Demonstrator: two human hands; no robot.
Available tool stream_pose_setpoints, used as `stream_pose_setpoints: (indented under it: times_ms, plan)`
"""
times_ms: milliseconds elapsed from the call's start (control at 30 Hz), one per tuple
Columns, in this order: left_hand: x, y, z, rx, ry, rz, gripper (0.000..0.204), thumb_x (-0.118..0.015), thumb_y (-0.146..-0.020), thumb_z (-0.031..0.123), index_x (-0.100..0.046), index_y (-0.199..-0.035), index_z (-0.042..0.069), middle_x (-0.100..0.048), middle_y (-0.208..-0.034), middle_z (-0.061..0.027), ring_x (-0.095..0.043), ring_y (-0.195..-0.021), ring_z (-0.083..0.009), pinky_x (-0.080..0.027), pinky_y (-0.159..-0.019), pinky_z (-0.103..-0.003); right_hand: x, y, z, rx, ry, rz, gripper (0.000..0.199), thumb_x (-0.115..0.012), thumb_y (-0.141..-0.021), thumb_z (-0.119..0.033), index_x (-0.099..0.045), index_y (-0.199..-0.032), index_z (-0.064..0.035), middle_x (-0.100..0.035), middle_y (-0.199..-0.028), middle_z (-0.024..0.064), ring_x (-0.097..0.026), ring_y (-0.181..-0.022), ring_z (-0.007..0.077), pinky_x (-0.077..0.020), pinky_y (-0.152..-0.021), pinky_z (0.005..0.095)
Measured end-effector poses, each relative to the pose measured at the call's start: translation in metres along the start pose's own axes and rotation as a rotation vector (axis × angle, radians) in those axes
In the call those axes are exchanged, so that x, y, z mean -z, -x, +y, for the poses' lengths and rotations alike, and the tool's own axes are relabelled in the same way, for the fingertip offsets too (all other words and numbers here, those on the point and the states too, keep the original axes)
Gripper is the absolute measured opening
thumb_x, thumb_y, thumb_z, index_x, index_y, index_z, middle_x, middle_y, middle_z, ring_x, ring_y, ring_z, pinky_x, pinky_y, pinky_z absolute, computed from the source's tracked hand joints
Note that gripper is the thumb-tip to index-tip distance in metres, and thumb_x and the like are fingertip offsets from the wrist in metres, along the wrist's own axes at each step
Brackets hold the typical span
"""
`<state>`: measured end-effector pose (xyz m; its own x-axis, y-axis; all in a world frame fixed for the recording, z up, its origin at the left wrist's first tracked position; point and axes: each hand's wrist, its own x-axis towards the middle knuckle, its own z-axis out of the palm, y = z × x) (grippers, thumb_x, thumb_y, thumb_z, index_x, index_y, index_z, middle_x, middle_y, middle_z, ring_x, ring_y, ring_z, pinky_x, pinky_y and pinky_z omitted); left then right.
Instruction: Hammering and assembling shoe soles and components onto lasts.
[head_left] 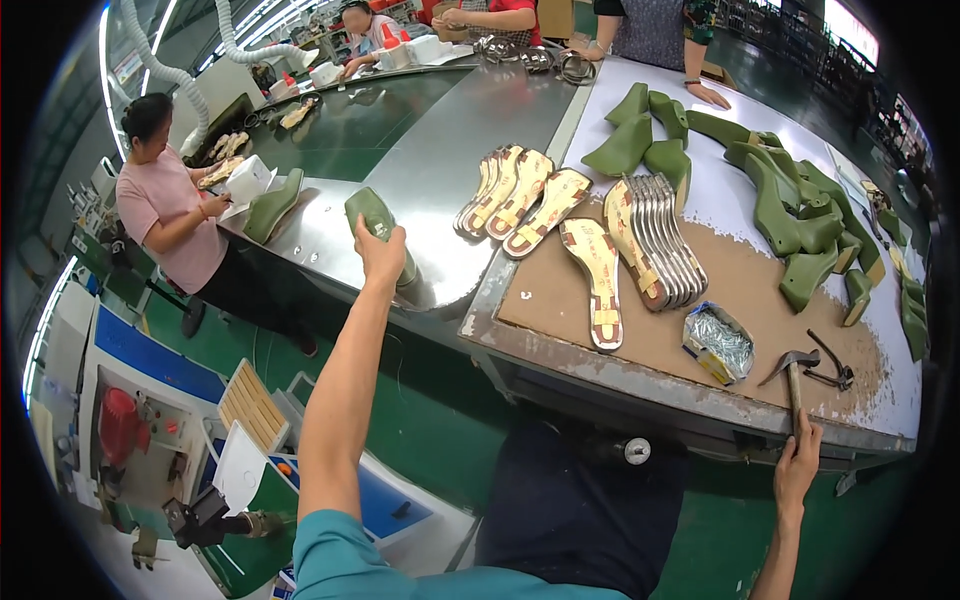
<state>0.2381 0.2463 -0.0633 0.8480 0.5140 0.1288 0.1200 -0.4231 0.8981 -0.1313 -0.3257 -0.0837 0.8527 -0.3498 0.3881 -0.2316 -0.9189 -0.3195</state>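
My left hand (382, 255) is closed round a green shoe last (368, 207) over the metal table at the left. Another green shoe last (273, 207) stands farther left on that table. My right hand (798, 462) grips the wooden handle of a hammer (795, 385), whose head lies over the near edge of the worktable. Beside the hammer rests a dark pair of pincers (832, 362). Between my hands, a single cream insole (595, 275) lies flat, next to a stack of insoles (650, 245). An open box of nails (718, 343) sits near the edge.
More insoles (518, 195) lie across the joint between the tables. Green shoe lasts (790, 190) are piled at the right and back of the worktable (560, 345). A person in pink (170, 205) works at the left; others stand behind the tables.
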Motion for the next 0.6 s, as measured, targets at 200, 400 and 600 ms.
stream_pose_setpoints:
  times_ms: [200,400,600]
  plan:
    - [-0.006,-0.015,-0.021,-0.085,-0.066,0.083,0.084,-0.063,-0.077,0.022,-0.022,-0.147,0.002,-0.037,-0.138,-0.0273,-0.043,-0.125,-0.037,-0.037,-0.105,-0.041,-0.006,-0.003,-0.001,-0.015,0.026,-0.016,0.048,-0.047,-0.087,0.008,-0.05,-0.133,-0.0047,-0.051,-0.11,0.0164,-0.054,-0.096,0.0332,-0.0444,-0.086,0.0346]
    - [0.043,-0.096,-0.049,-0.481,-0.48,0.221,0.066,-0.052,-0.081,0.013,-0.031,-0.141,-0.004,-0.044,-0.134,-0.0297,-0.043,-0.123,-0.0443,-0.036,-0.104,-0.046,0.005,-0.007,-0.017,0.032,-0.008,0.029,0.046,-0.049,-0.086,0.008,-0.052,-0.13,-0.0034,-0.052,-0.109,0.0175,-0.056,-0.095,0.0359,-0.046,-0.083,0.0377]
    - [0.018,-0.052,0.021,-0.729,-0.952,0.175,0.043,-0.059,-0.088,0.012,-0.05,-0.129,0.004,-0.053,-0.129,-0.0169,-0.05,-0.12,-0.0356,-0.044,-0.095,-0.045,0.008,-0.011,-0.016,0.036,0.001,0.035,0.048,-0.053,-0.081,0.01,-0.055,-0.127,-0.0029,-0.055,-0.104,0.0169,-0.057,-0.087,0.0337,-0.0469,-0.078,0.0382]
